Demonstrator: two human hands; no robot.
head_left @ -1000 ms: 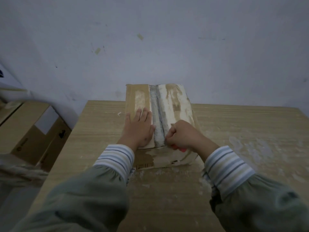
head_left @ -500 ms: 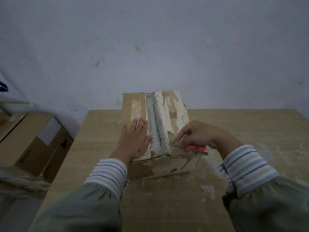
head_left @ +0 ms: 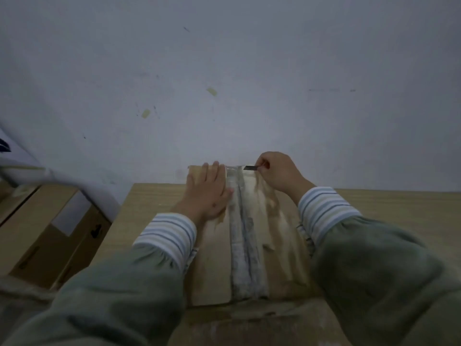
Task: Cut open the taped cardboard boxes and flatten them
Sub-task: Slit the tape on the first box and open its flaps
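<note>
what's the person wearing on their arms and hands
Both arms wear loose grey-green outer sleeves, gathered above cuffs striped white, blue and beige. The left hand and right hand are bare: no gloves, rings or watch visible.

The wall [head_left: 224, 83] rises directly behind the cardboard box [head_left: 214, 265], closing off its far end; bare table [head_left: 399, 208] lies open to the right, stacked boxes [head_left: 42, 233] crowd the left.

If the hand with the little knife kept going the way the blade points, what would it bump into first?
The right hand points its dark blade leftward, so probably the left hand's fingertips on the taped brown cardboard box; depth is unclear.
</note>
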